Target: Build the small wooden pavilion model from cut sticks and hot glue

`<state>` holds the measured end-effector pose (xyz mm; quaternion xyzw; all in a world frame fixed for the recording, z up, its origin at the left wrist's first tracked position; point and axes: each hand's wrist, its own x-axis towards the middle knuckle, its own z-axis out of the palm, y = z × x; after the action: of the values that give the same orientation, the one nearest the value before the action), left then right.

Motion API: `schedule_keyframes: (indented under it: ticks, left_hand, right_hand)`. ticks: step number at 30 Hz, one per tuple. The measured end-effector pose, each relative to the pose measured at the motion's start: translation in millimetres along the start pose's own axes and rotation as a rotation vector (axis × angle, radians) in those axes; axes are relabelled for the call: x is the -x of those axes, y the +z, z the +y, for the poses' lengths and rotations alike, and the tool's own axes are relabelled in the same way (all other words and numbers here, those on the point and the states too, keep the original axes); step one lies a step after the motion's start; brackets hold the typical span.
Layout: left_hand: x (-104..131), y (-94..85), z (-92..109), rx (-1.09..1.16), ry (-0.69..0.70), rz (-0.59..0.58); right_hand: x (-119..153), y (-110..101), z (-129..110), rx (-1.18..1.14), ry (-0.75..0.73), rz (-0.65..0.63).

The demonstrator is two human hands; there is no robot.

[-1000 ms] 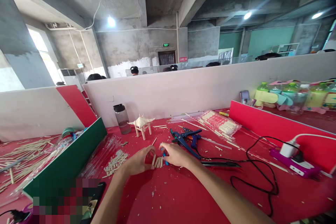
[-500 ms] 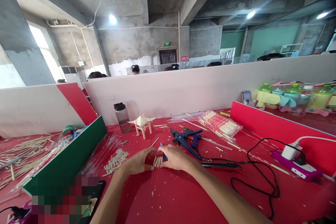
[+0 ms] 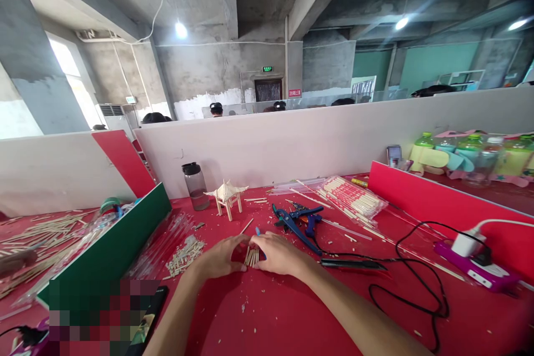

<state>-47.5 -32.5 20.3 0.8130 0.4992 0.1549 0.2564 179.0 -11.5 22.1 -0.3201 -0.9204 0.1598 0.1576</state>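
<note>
Several short wooden sticks [image 3: 252, 257] lie side by side on the red table between my two hands. My left hand [image 3: 223, 257] curves around their left side, its fingertips at the row. My right hand [image 3: 275, 253] is at their right end, with a blue object [image 3: 257, 231] partly showing by its fingers; most of it is hidden. Beyond my hands stands a small stick pavilion [image 3: 227, 194] with a pale pointed roof. A pile of short stick pieces [image 3: 186, 256] lies left of my left hand.
Blue cutters [image 3: 296, 225], a black-handled tool [image 3: 354, 263] and a black cable lie to the right. Bagged sticks [image 3: 354, 196] and a bottle [image 3: 194, 186] stand or lie farther back. Green [image 3: 112, 245] and red dividers flank the workspace. Another person's hand [image 3: 19, 261] is at far left.
Another person's hand has come into view at the far left. The view has shifted slightly; my hands stay around the short sticks, almost unmoved.
</note>
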Motion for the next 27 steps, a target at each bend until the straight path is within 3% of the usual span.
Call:
schedule_keyframes:
  ticks: [15, 20, 23, 27]
  left_hand:
    - [0, 1.2, -4, -0.030, 0.083, 0.062]
    - [0, -2.0, 9, -0.118, 0.178, 0.216]
    - [-4, 2.0, 17, -0.202, 0.243, 0.322]
    - [-10, 10.6, 22, -0.266, 0.284, 0.368]
  right_hand:
    - [-2, 2, 10, -0.078, 0.046, 0.058]
    - [-14, 12, 26, -0.429, 0.159, 0.201]
    - [-22, 19, 34, -0.720, 0.176, 0.211]
    - [-25, 21, 35, -1.016, 0.208, 0.219]
